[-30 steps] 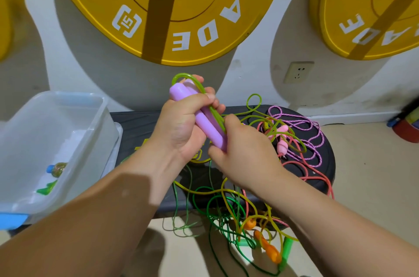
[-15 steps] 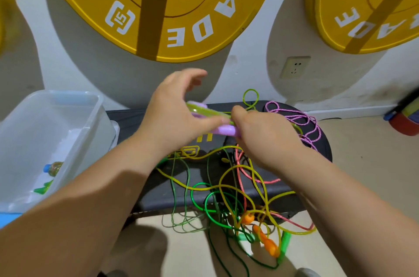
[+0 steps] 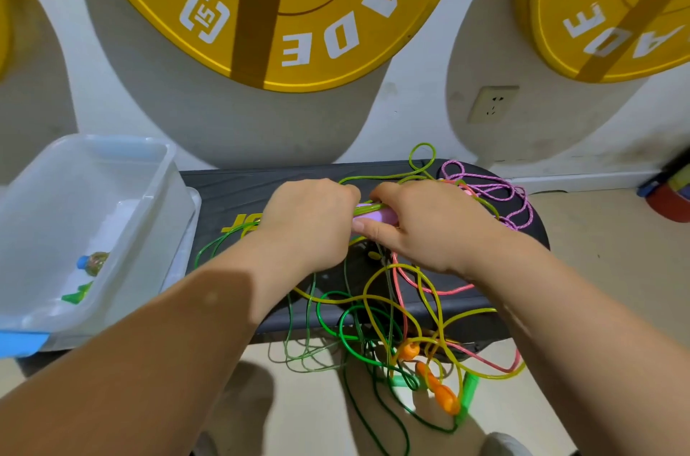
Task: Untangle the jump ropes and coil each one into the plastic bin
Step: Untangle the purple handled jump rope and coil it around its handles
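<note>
Head view: nearest to us, orange handles [image 3: 437, 386] hang low off the bench [image 3: 231, 190] edge, in a tangle of green, yellow and pink ropes [image 3: 377, 310]. Farther up, our left hand [image 3: 310, 224] and right hand [image 3: 429, 228] meet over the bench, fingers curled tight on the purple handles [image 3: 373, 214]. Behind lies a pink speckled rope [image 3: 498, 190]. The plastic bin [image 3: 112, 153] sits just left of the bench. Yellow plates [image 3: 298, 7] hang on the wall.

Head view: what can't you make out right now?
- Purple handle: head view, mostly covered by left hand and right hand; whether one or two, unclear.
- Rope tangle: right forearm hides its right side.
- Plastic bin: left part cut off by the frame edge; small items inside too small to identify.
</note>
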